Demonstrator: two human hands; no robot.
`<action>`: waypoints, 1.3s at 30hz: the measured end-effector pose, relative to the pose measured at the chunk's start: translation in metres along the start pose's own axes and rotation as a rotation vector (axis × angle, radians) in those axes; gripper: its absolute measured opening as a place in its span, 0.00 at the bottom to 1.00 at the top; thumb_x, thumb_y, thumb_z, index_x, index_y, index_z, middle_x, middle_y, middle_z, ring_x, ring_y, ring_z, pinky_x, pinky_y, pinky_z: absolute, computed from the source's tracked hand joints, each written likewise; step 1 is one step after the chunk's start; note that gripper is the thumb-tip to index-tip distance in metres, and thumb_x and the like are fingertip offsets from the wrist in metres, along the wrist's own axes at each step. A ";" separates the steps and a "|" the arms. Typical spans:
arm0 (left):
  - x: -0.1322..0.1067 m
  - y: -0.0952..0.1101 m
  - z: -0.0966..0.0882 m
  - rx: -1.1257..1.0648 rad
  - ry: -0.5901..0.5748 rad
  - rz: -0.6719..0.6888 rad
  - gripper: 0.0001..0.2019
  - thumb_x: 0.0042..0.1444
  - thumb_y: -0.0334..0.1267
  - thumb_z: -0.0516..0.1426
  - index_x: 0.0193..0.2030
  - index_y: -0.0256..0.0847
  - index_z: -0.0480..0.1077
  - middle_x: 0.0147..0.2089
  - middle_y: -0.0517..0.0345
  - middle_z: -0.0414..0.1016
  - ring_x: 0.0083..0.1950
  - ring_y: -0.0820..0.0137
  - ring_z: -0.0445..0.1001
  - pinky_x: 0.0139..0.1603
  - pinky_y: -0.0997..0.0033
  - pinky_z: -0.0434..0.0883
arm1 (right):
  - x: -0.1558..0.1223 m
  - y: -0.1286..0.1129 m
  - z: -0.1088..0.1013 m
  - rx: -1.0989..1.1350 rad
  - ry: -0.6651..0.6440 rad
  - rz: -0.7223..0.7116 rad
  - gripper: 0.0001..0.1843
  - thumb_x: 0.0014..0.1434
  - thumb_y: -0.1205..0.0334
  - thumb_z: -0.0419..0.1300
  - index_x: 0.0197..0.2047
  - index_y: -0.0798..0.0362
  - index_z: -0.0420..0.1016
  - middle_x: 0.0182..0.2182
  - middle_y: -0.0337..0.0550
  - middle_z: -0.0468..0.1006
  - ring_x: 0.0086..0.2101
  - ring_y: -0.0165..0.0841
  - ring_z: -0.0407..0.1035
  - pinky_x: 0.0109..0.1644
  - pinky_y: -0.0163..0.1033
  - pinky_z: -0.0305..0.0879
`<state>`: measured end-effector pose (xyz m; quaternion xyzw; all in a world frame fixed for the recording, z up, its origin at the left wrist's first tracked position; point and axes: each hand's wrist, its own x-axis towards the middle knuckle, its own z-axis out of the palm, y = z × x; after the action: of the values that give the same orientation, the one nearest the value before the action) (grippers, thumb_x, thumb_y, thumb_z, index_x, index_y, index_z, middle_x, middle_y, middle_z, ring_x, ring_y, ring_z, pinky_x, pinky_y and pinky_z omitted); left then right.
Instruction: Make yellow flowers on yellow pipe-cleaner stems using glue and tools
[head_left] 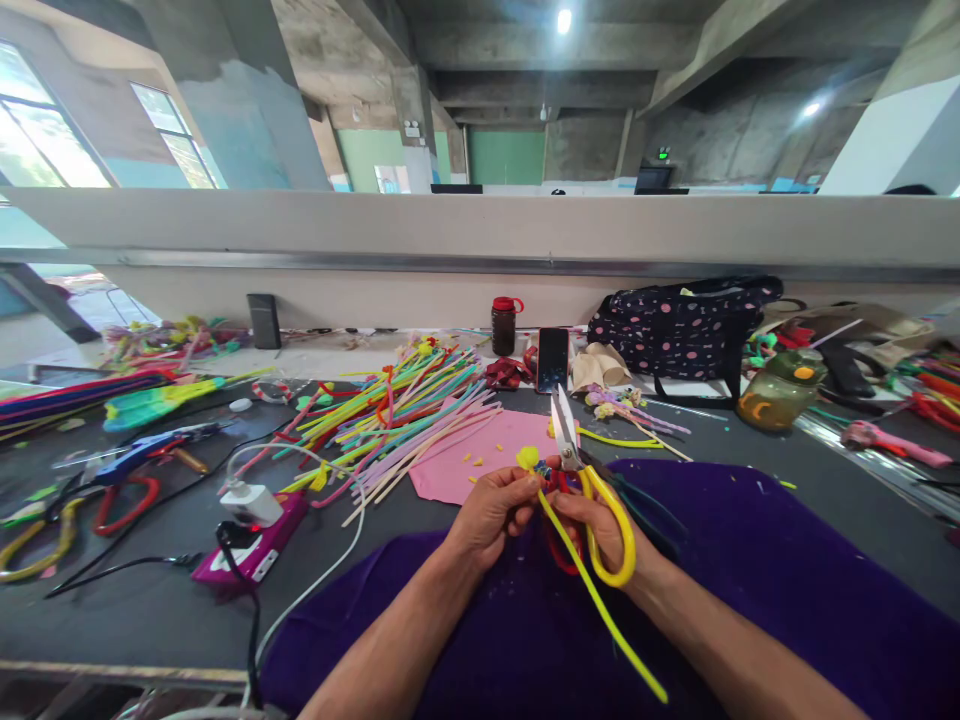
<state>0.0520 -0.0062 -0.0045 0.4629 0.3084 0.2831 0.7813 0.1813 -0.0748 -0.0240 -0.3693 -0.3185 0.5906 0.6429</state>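
My left hand (491, 515) is closed, thumb and finger pinching a yellow pipe cleaner (600, 605). A fuzzy yellow ball (528, 458) shows just above those fingertips, while the long stem trails down to the lower right. Scissors with yellow handles (611, 535) are in my right hand (600, 520), their blades (564, 425) pointing up and away. The right fingertips meet the left ones near the ball. Beneath the right hand a red handle (562, 548) is partly hidden; I cannot tell which tool it belongs to.
A pink sheet (457, 460) with yellow snippets lies ahead, beside a heap of coloured pipe cleaners (390, 410). Purple cloth (750, 540) spreads under my arms. Leftward are a power strip (281, 535) with cables and red-handled pliers (124, 505). A phone (553, 358), bottle (504, 325) and bag (682, 335) stand behind.
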 end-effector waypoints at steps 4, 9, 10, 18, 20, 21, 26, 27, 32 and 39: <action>0.000 -0.001 0.000 0.012 0.041 0.039 0.15 0.42 0.44 0.62 0.21 0.35 0.63 0.12 0.66 0.59 0.12 0.84 0.53 0.13 0.82 0.46 | -0.001 0.004 0.000 -0.002 0.009 -0.012 0.27 0.45 0.63 0.65 0.49 0.51 0.61 0.18 0.30 0.68 0.13 0.20 0.57 0.14 0.25 0.56; -0.001 -0.002 0.000 0.044 0.025 0.091 0.14 0.42 0.44 0.61 0.21 0.34 0.65 0.14 0.64 0.62 0.13 0.83 0.54 0.13 0.81 0.46 | -0.003 0.008 0.002 -0.061 -0.047 0.005 0.28 0.44 0.64 0.64 0.50 0.51 0.61 0.23 0.34 0.72 0.13 0.20 0.58 0.13 0.25 0.55; -0.001 -0.002 0.001 0.054 0.021 0.094 0.14 0.42 0.44 0.61 0.21 0.34 0.65 0.14 0.64 0.62 0.13 0.83 0.54 0.13 0.81 0.46 | -0.004 0.008 0.002 -0.068 -0.050 -0.002 0.28 0.44 0.64 0.64 0.50 0.51 0.61 0.24 0.34 0.72 0.13 0.20 0.58 0.14 0.25 0.55; -0.004 -0.001 0.004 0.038 0.054 0.091 0.13 0.42 0.43 0.62 0.26 0.34 0.68 0.15 0.66 0.60 0.15 0.83 0.56 0.15 0.82 0.48 | -0.005 0.006 0.004 -0.097 -0.065 -0.014 0.24 0.44 0.65 0.63 0.46 0.54 0.64 0.20 0.32 0.68 0.12 0.20 0.55 0.13 0.25 0.54; -0.005 -0.001 0.005 0.037 0.052 0.092 0.13 0.42 0.43 0.62 0.28 0.34 0.70 0.15 0.66 0.60 0.15 0.83 0.55 0.15 0.82 0.47 | -0.005 0.005 0.004 -0.094 -0.068 -0.014 0.23 0.44 0.65 0.63 0.46 0.53 0.64 0.20 0.32 0.68 0.13 0.20 0.55 0.14 0.25 0.54; -0.005 0.000 0.005 0.037 0.050 0.095 0.13 0.42 0.43 0.62 0.28 0.34 0.70 0.15 0.66 0.60 0.15 0.83 0.55 0.15 0.82 0.47 | -0.005 0.005 0.004 -0.089 -0.070 -0.011 0.23 0.44 0.65 0.63 0.45 0.53 0.65 0.20 0.32 0.68 0.13 0.20 0.55 0.14 0.25 0.54; -0.006 0.001 0.004 0.030 0.020 0.112 0.13 0.44 0.44 0.60 0.28 0.34 0.71 0.13 0.65 0.60 0.14 0.82 0.54 0.14 0.81 0.47 | -0.003 0.005 0.001 -0.081 -0.085 0.011 0.23 0.44 0.64 0.63 0.45 0.53 0.65 0.21 0.33 0.70 0.12 0.20 0.56 0.14 0.26 0.54; -0.006 0.001 0.004 0.028 0.015 0.116 0.13 0.44 0.44 0.60 0.29 0.34 0.71 0.13 0.65 0.60 0.14 0.82 0.54 0.14 0.81 0.47 | -0.003 0.005 0.001 -0.080 -0.089 0.014 0.23 0.44 0.64 0.63 0.45 0.54 0.65 0.21 0.34 0.70 0.13 0.20 0.56 0.14 0.26 0.54; -0.008 0.000 0.004 0.026 0.014 0.148 0.13 0.45 0.42 0.60 0.33 0.33 0.73 0.15 0.65 0.61 0.15 0.83 0.54 0.15 0.81 0.47 | -0.005 0.004 0.001 -0.073 -0.131 0.029 0.19 0.45 0.62 0.63 0.42 0.55 0.67 0.22 0.35 0.70 0.13 0.20 0.56 0.14 0.26 0.54; -0.014 0.001 0.006 0.101 -0.010 0.275 0.09 0.45 0.39 0.61 0.28 0.33 0.71 0.21 0.59 0.70 0.17 0.81 0.61 0.16 0.81 0.52 | -0.007 0.002 0.006 -0.102 -0.168 0.013 0.16 0.46 0.61 0.64 0.38 0.55 0.66 0.19 0.33 0.68 0.12 0.20 0.55 0.14 0.26 0.54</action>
<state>0.0468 -0.0195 0.0017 0.5409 0.2523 0.3693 0.7123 0.1740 -0.0813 -0.0225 -0.3527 -0.3987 0.6067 0.5904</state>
